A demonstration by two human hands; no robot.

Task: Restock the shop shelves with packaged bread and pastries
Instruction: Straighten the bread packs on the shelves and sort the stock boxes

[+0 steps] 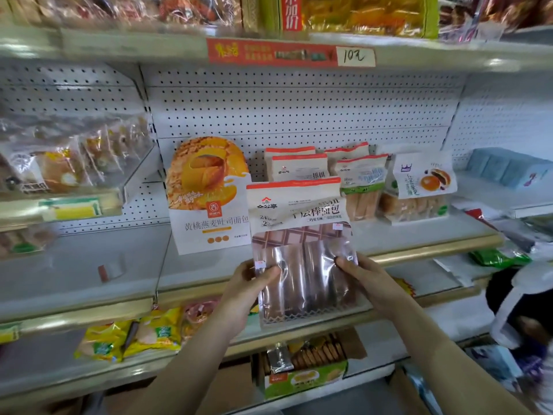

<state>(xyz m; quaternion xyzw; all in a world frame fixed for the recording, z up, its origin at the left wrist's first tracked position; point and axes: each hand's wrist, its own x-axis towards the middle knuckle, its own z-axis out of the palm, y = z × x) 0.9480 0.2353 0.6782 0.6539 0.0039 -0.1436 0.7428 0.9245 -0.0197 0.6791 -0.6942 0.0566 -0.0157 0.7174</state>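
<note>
Both hands, left hand (254, 275) and right hand (363, 272), pinch the clear-windowed chocolate bread-stick bag (302, 250); stand it upright before the matching orange-topped white bags (296, 166).

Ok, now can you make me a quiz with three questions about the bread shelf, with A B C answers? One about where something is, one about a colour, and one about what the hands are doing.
1. Where does the orange-and-white toast bag stand?
A) on the floor
B) on the shelf, left of the held pack
C) lying flat on the top shelf

2. What colour is the strip along the held pack's top?
A) blue
B) green
C) red

3. How is the pack held?
A) the left hand and right hand both grip it
B) one hand alone grips it
C) nobody touches it

Answers:
1 B, the bag stands upright just left of the pack.
2 C, a red band runs across the pack's top edge.
3 A, each hand pinches one side of the clear lower part.
</note>
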